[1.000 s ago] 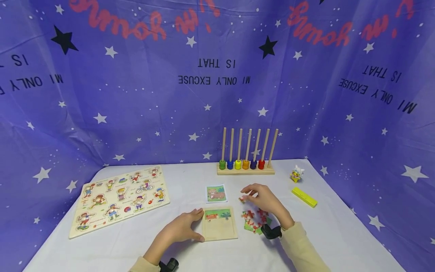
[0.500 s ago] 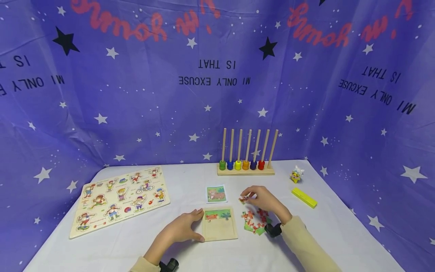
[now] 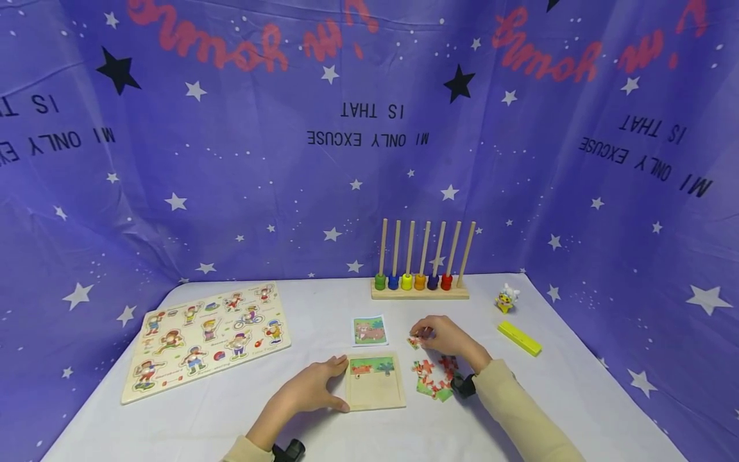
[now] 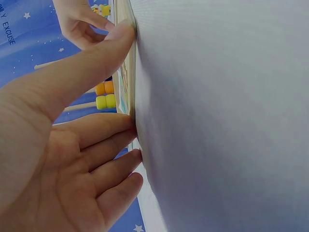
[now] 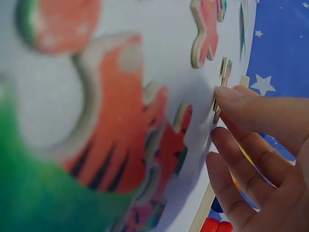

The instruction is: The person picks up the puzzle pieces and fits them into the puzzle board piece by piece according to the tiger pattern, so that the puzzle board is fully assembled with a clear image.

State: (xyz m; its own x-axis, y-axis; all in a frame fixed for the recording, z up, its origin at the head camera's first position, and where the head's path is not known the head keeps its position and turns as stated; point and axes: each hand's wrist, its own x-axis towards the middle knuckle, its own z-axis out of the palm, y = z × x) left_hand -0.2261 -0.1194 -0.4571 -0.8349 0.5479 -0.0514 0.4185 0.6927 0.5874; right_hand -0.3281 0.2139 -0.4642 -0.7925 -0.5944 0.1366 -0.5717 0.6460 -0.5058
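Observation:
A small wooden puzzle tray [image 3: 375, 390] lies on the white table, with a strip of pieces set along its top. My left hand [image 3: 337, 384] rests against the tray's left edge, thumb at the top corner and fingertips lower down; the left wrist view shows the left hand [image 4: 130, 77] touching the tray edge [image 4: 129, 96]. My right hand [image 3: 420, 335] pinches a small puzzle piece [image 3: 413, 341] just off the table, right of the tray. In the right wrist view the fingertips [image 5: 223, 96] press that piece's [image 5: 217, 110] edge. Loose orange and green pieces [image 3: 434, 378] lie below that wrist.
A picture card [image 3: 369, 331] lies behind the tray. A wooden peg rack with coloured rings [image 3: 421, 290] stands at the back. A large peg puzzle board [image 3: 208, 337] lies at the left. A yellow block [image 3: 519, 338] and a small toy figure [image 3: 505, 298] sit at the right.
My right hand has closed in on the small piece and its forearm has dropped lower toward the table. The left hand and the tray have stayed put.

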